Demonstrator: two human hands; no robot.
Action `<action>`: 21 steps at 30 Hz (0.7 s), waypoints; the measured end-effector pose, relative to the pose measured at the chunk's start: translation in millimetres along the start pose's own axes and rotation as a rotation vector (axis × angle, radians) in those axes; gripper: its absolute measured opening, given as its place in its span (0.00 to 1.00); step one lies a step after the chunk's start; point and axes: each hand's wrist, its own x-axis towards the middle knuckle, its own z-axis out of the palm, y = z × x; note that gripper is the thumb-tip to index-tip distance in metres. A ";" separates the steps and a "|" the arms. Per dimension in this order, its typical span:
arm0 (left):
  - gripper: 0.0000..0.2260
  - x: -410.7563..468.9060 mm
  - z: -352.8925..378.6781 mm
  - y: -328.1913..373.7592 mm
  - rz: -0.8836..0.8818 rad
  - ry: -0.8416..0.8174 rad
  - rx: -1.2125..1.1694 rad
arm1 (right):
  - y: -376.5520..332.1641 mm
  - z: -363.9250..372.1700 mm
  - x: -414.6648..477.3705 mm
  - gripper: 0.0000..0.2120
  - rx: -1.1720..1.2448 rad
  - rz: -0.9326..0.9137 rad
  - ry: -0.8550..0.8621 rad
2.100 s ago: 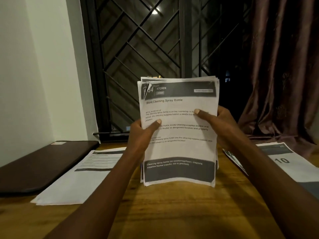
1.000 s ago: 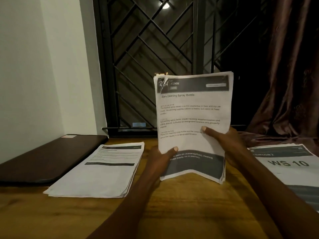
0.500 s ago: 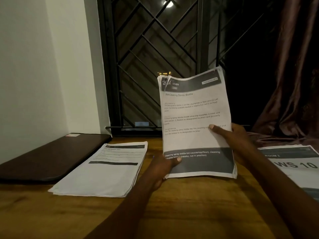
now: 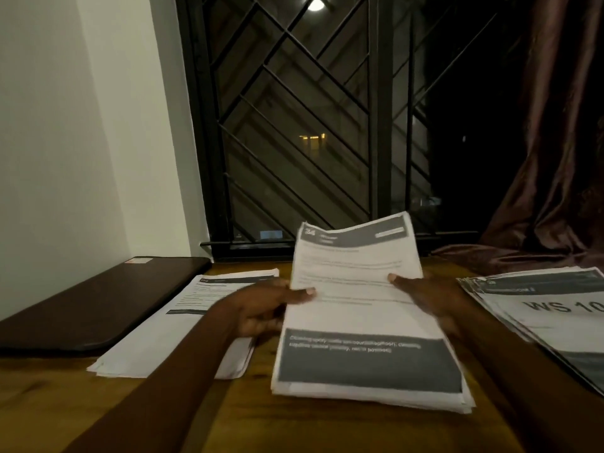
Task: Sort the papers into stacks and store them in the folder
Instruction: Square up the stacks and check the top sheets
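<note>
Two hands clamped the sheaf point(image 4: 359, 308) at lower centre of the frame, the left hand point(image 4: 261, 308) gripping its left edge and the right hand point(image 4: 431, 299) its right edge, thumbs pressed on the top sheet, likely to keep the loose pages squared while the near edge sat low over the table point(image 4: 294, 426) and the far end tilted up. It sat between the left stack point(image 4: 183, 335), lying flat, and the right stack point(image 4: 555, 308), fanned and marked WS 10, apparently sorted piles kept apart. The folder point(image 4: 98, 302) lay closed at far left, just beside the left stack, seemingly awaiting them.
</note>
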 end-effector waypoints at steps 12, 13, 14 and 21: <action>0.14 36.6 6.0 -21.2 0.049 0.138 -0.157 | 1.6 6.2 -7.8 0.11 0.147 -0.022 0.000; 0.13 36.1 7.7 -22.3 0.050 0.118 -0.158 | 3.5 3.8 -3.7 0.11 0.120 -0.046 0.058; 0.13 35.2 9.6 -22.1 0.054 0.105 -0.155 | 5.2 2.8 -1.0 0.11 0.092 -0.060 0.096; 0.12 44.7 2.4 -20.5 0.171 0.228 -0.130 | 10.8 5.9 0.8 0.06 -0.033 -0.117 0.161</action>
